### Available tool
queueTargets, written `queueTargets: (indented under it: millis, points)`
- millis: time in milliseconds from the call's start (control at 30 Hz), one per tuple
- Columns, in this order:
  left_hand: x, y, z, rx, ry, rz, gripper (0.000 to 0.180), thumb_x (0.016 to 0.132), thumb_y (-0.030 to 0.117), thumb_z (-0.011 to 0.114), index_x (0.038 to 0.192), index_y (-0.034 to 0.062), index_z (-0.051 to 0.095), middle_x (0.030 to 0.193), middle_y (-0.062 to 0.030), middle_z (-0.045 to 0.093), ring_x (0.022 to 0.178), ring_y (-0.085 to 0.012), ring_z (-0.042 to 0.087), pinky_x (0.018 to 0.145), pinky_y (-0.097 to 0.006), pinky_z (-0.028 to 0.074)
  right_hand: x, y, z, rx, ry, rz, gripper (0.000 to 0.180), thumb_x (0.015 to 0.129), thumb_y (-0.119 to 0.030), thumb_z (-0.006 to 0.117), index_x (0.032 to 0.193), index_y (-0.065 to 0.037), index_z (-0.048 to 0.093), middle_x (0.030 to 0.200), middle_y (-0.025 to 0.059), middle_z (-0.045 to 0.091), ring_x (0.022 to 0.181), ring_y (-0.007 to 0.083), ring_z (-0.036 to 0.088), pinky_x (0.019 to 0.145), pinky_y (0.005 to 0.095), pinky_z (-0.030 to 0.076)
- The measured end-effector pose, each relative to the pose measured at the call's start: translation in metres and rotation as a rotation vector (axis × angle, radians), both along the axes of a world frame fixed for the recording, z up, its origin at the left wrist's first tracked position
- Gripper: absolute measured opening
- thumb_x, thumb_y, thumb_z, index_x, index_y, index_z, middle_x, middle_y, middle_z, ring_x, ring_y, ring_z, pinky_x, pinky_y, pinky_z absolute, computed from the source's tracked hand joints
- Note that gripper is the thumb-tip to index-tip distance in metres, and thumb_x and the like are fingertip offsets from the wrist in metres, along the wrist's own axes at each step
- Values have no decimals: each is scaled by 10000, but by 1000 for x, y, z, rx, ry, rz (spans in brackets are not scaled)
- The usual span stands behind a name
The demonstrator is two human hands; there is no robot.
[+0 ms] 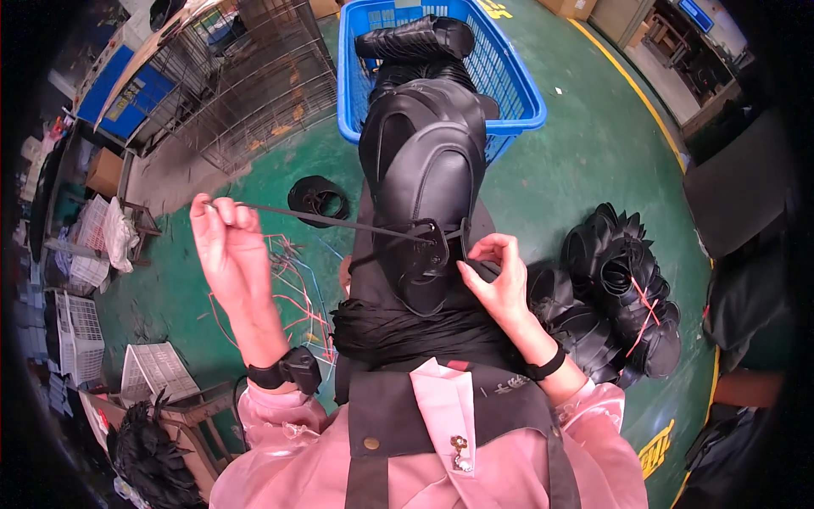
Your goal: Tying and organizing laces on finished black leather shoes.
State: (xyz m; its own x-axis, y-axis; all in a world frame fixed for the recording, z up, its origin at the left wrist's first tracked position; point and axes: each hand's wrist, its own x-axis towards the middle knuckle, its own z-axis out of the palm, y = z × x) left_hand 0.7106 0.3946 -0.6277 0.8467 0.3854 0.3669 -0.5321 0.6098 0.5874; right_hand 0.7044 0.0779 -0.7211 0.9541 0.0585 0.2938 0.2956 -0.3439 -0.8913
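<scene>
A stack of black leather shoe uppers (432, 174) lies lengthwise over my lap. At its near end, eyelet flaps show with a black shoelace (326, 219) threaded through them. Out to the left, my left hand (227, 246) pinches the free end of this lace, which runs nearly straight from the eyelets. My right hand (500, 276) is closed at the right edge of the nearest upper, thumb and fingertips against it; its palm hides part of the grip. A thick bundle of black laces (398, 335) lies across my lap, just below the uppers.
Ahead stands a blue plastic basket (521, 110) with more uppers. Tied bundles of black uppers (623, 297) lie on the green floor at right. A black roll (319, 201) and tangled coloured cords (297, 297) are at left, near a wire cage (246, 93) and a white crate (157, 373).
</scene>
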Motion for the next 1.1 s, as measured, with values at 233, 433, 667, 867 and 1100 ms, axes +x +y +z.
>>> queueTargets:
  millis: [233, 433, 667, 867, 1100]
  points:
    - [-9, -71, -3, 533, 207, -35, 262, 916, 47, 571, 1169, 33, 500, 865, -61, 592, 743, -129, 547, 679, -245, 463, 4, -1, 24, -87, -131, 19, 138, 750, -47, 731, 812, -16, 612, 789, 68, 623, 712, 171, 634, 655, 280, 507]
    - [-16, -131, -5, 1192, 356, -257, 271, 842, -2, 632, 1098, 35, 553, 752, 2, 631, 580, -39, 483, 524, -218, 398, 1, -4, 23, 266, 175, 91, 115, 843, -71, 677, 901, 13, 625, 817, 32, 628, 755, 92, 614, 711, 244, 491]
    - [-5, -147, -13, 1440, 202, -115, 299, 804, 32, 647, 1089, 69, 562, 702, -17, 595, 495, -98, 430, 496, -260, 378, 3, -9, 18, 420, 272, 191, 143, 878, -86, 650, 968, 22, 623, 862, 30, 623, 791, 86, 611, 748, 239, 491]
    - [-8, -147, -25, 1455, 232, -60, 285, 823, 47, 629, 1095, 76, 550, 732, -45, 623, 554, -154, 550, 544, -299, 453, 4, -8, 24, 233, 161, 238, 132, 869, -63, 646, 971, 18, 627, 915, 54, 623, 828, 97, 611, 761, 244, 494]
    - [-11, -152, -42, 1311, 11, -58, 315, 803, 16, 612, 1106, 55, 536, 881, -135, 627, 790, -315, 642, 700, -399, 523, 3, -20, 1, 457, 213, 234, 71, 899, -36, 598, 947, -17, 549, 997, 77, 587, 863, 130, 602, 770, 256, 509]
